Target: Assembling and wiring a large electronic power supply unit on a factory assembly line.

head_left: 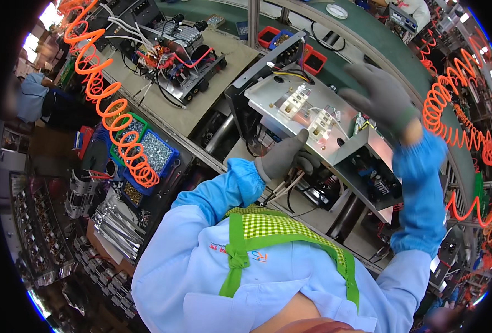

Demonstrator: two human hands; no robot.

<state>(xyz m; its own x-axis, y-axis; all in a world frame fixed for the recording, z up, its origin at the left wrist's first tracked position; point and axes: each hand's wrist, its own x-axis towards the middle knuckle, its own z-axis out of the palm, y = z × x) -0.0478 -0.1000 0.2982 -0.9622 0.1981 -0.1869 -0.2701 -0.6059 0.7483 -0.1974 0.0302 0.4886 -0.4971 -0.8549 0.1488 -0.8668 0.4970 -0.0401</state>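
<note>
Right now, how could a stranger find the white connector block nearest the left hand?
Find the tilted silver metal plate at the centre of the bench. Two white connector blocks sit on it. Yours is the lower one, just above the grey-gloved left hand; the other lies higher, further left.

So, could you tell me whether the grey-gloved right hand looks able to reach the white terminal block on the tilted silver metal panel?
Probably yes: the right hand is raised just beside the silver metal panel, and nothing covers the white terminal block.

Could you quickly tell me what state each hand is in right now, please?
Left hand: gloved, fingers curled against the lower edge of the metal panel.
Right hand: gloved, open, raised above the panel, holding nothing.
</note>
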